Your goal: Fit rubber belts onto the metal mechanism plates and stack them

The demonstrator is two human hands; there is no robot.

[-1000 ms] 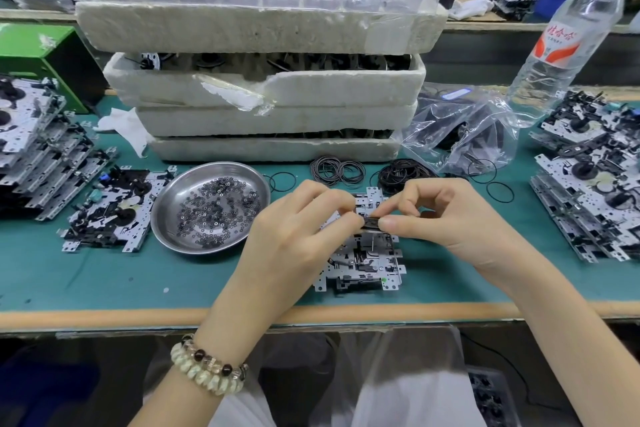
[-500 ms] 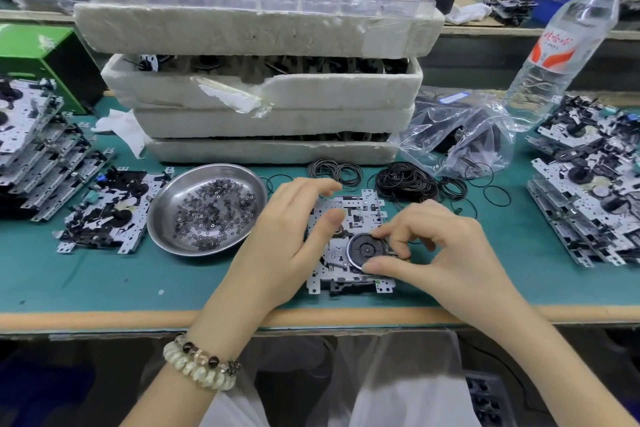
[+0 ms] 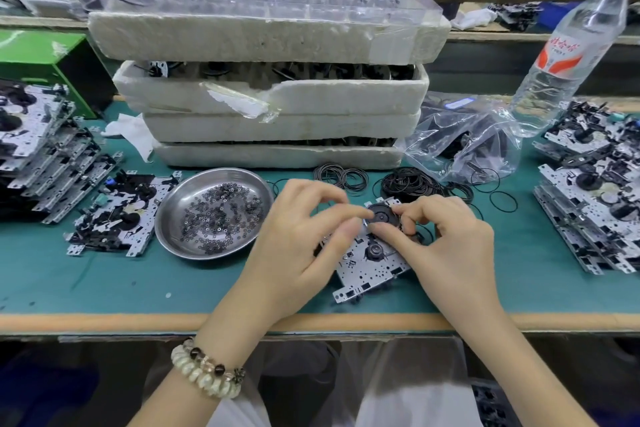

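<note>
A beaded bracelet [image 3: 204, 371] circles the left wrist, nearest the viewer. Beyond the wooden edge of the green worktop [image 3: 104, 281], both hands meet over one metal plate [image 3: 367, 274].

A second ago the plate lay square to the edge, with the fingers pinching something small above it. Now it sits at a slant, its near corner toward the viewer, and a black wheel [image 3: 381, 217] shows at its far end. This suggests the belt fitting is under way on this plate and stacking has not yet come.

The left hand [image 3: 298, 243] curls, with thumb and forefinger closed on the wheel's left rim. The right hand [image 3: 450, 246] curls too, with thumb and forefinger nipping the wheel's right side. Whether a belt runs between the fingers is too fine to tell.

Just left of the hands sits a steel dish [image 3: 166, 218] of tiny washers. Just beyond the hands lie loose rubber belts [image 3: 412, 184]. Farther back stand stacked foam trays [image 3: 277, 97].

Piles of plates sit at the far left [image 3: 41, 149] and the far right [image 3: 588, 211]. A water bottle [image 3: 571, 55] stands at the back right.
</note>
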